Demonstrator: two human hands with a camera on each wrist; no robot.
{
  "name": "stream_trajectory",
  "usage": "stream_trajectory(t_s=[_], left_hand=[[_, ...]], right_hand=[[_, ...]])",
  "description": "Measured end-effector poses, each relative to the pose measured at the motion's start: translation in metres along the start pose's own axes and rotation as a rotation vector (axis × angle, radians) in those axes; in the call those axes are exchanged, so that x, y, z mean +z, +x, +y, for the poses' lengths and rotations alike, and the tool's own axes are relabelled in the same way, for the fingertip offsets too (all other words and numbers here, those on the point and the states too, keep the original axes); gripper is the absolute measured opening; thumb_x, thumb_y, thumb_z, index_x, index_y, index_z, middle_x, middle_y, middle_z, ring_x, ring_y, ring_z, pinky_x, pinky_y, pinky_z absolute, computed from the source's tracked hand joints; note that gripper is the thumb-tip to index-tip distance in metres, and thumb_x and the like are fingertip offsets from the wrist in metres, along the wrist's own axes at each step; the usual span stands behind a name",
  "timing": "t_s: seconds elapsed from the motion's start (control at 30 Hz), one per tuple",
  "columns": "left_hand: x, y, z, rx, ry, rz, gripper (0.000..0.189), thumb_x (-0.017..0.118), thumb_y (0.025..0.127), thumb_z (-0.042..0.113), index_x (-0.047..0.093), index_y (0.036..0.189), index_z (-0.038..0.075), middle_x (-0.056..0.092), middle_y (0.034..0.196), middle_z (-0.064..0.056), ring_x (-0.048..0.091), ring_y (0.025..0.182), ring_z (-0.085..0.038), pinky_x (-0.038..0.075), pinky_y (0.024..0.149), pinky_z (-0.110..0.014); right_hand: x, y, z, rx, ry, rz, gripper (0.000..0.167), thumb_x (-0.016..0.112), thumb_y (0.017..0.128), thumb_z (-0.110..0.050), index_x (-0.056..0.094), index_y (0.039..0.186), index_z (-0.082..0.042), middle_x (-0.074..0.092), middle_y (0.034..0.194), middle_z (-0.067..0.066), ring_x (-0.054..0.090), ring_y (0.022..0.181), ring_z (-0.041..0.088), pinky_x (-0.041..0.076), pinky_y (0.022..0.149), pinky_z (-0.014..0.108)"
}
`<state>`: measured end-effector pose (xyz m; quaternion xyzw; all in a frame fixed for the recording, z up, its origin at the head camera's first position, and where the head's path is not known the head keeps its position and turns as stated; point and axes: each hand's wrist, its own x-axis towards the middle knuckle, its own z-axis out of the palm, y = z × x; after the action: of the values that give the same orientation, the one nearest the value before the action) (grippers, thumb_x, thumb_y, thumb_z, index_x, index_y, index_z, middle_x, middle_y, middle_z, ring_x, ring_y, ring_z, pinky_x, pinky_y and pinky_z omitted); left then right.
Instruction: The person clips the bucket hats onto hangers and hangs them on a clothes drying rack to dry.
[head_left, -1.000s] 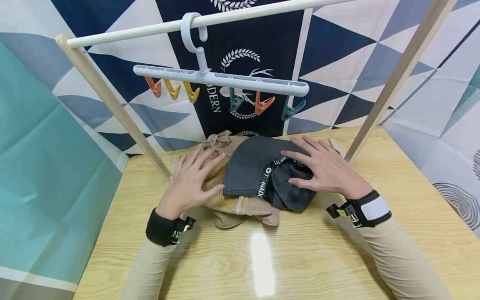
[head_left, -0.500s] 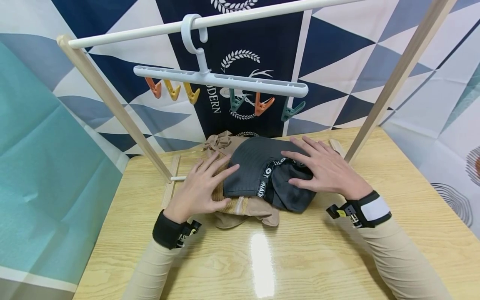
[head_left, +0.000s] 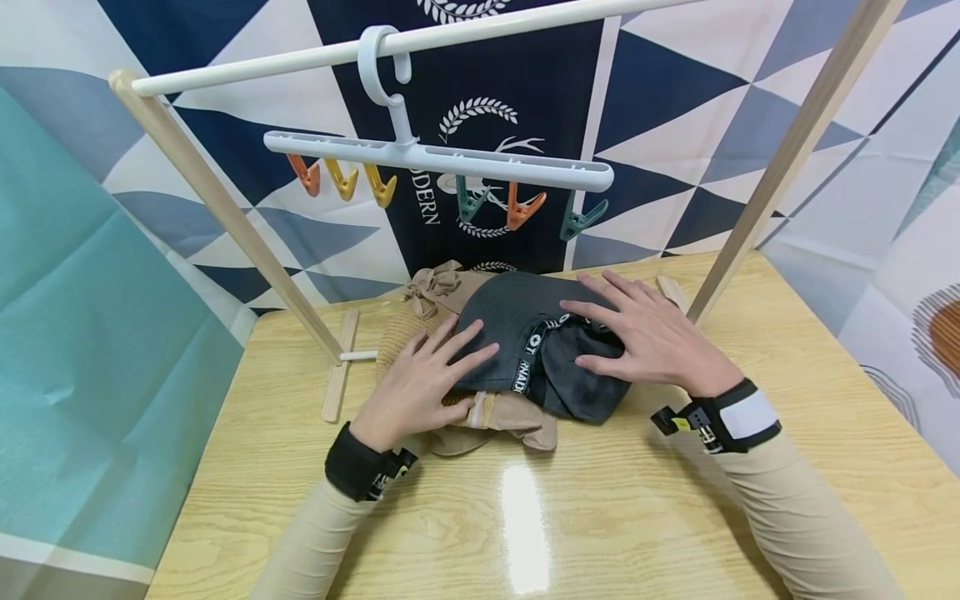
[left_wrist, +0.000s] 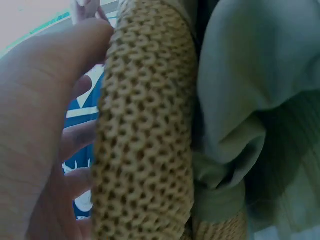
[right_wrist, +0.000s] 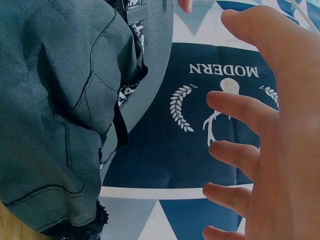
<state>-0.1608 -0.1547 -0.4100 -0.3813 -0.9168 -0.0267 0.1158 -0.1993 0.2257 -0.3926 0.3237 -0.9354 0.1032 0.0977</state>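
With fingers spread and gripping nothing, the left hand [head_left: 416, 392] and right hand [head_left: 647, 335] flank the dark cap [head_left: 502, 321], which lies partly on the woven hat [head_left: 397, 337] on the counter [head_left: 435, 537] (a loose-looking overlap), so a careless sideways brush could perhaps slide it off.

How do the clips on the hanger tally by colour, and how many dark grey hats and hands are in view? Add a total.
Orange clips: 2
Yellow clips: 2
Teal clips: 2
Dark grey hat: 1
Hands, left hand and right hand: 2
Total: 9
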Motion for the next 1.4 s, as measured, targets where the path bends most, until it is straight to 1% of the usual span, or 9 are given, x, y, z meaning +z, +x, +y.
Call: stream_trajectory(t_s=[0.17,0.4,0.53,0.77,1.0,1.13,1.27,1.3,1.4], left_hand=[[0.009,0.004,0.005,-0.023,0.046,-0.019,0.075,0.079,0.104,0.04,0.048,0.172,0.034,0.041,0.184,-0.006,0.039,0.17,-0.043,0.051,0.121,-0.069],[0.017,0.005,0.011,-0.036,0.114,-0.036,0.062,0.072,0.11,0.037,0.053,0.169,0.034,0.04,0.183,-0.012,0.037,0.169,-0.05,0.052,0.12,-0.067],[0.018,0.005,0.013,-0.04,0.114,-0.041,0.056,0.067,0.113,0.033,0.054,0.168,0.033,0.041,0.183,-0.014,0.037,0.169,-0.052,0.051,0.122,-0.067],[0.018,0.006,0.013,-0.047,0.084,-0.051,0.054,0.056,0.118,0.028,0.05,0.171,0.029,0.041,0.182,-0.015,0.035,0.17,-0.051,0.048,0.127,-0.064],[0.02,0.007,0.012,-0.004,0.102,-0.004,0.053,0.06,0.116,0.023,0.053,0.169,0.022,0.049,0.176,-0.021,0.043,0.165,-0.055,0.053,0.125,-0.052],[0.021,0.007,0.012,0.024,0.124,0.016,0.054,0.065,0.114,0.02,0.055,0.167,0.017,0.053,0.173,-0.022,0.046,0.164,-0.052,0.048,0.13,-0.05],[0.022,0.007,0.012,0.033,0.114,0.033,0.056,0.069,0.11,0.015,0.057,0.165,0.014,0.057,0.169,-0.023,0.052,0.159,-0.052,0.05,0.128,-0.051],[0.024,0.007,0.011,0.031,0.1,0.043,0.056,0.071,0.109,0.014,0.058,0.164,0.013,0.058,0.168,-0.024,0.053,0.158,-0.053,0.052,0.126,-0.051],[0.042,0.007,0.003,0.024,0.093,0.067,0.059,0.074,0.106,0.014,0.058,0.163,0.013,0.058,0.168,-0.023,0.055,0.157,-0.05,0.055,0.123,-0.05]], right_hand=[[0.0,0.0,0.0,-0.007,-0.005,0.001,0.078,0.079,0.094,-0.06,0.061,0.163,-0.026,0.038,0.184,0.015,0.036,0.169,0.05,0.035,0.13,0.075],[-0.001,0.0,-0.001,-0.005,-0.005,-0.006,0.079,0.079,0.094,-0.06,0.061,0.163,-0.025,0.038,0.184,0.015,0.035,0.17,0.05,0.036,0.13,0.075],[-0.001,0.0,0.0,0.001,0.0,-0.009,0.078,0.079,0.094,-0.06,0.061,0.163,-0.026,0.038,0.184,0.014,0.035,0.17,0.05,0.036,0.13,0.075],[-0.001,0.0,0.0,0.002,-0.001,-0.002,0.079,0.079,0.094,-0.061,0.061,0.163,-0.027,0.038,0.184,0.014,0.035,0.17,0.049,0.036,0.13,0.074],[-0.002,0.0,-0.001,0.005,0.001,0.003,0.078,0.079,0.094,-0.06,0.062,0.162,-0.027,0.037,0.185,0.013,0.036,0.17,0.048,0.037,0.13,0.073],[-0.002,0.0,-0.001,0.002,0.001,0.01,0.078,0.079,0.094,-0.06,0.062,0.162,-0.027,0.037,0.185,0.012,0.037,0.169,0.048,0.038,0.129,0.074],[-0.002,0.0,-0.001,-0.005,0.0,0.014,0.078,0.08,0.094,-0.059,0.061,0.163,-0.027,0.037,0.184,0.012,0.038,0.169,0.048,0.038,0.129,0.074],[-0.002,0.0,-0.001,-0.007,0.002,0.015,0.078,0.08,0.094,-0.059,0.061,0.162,-0.027,0.038,0.184,0.012,0.038,0.169,0.049,0.038,0.129,0.074],[-0.002,-0.001,-0.001,-0.01,0.004,0.015,0.077,0.08,0.094,-0.058,0.062,0.162,-0.026,0.038,0.184,0.013,0.039,0.168,0.05,0.037,0.129,0.074]])
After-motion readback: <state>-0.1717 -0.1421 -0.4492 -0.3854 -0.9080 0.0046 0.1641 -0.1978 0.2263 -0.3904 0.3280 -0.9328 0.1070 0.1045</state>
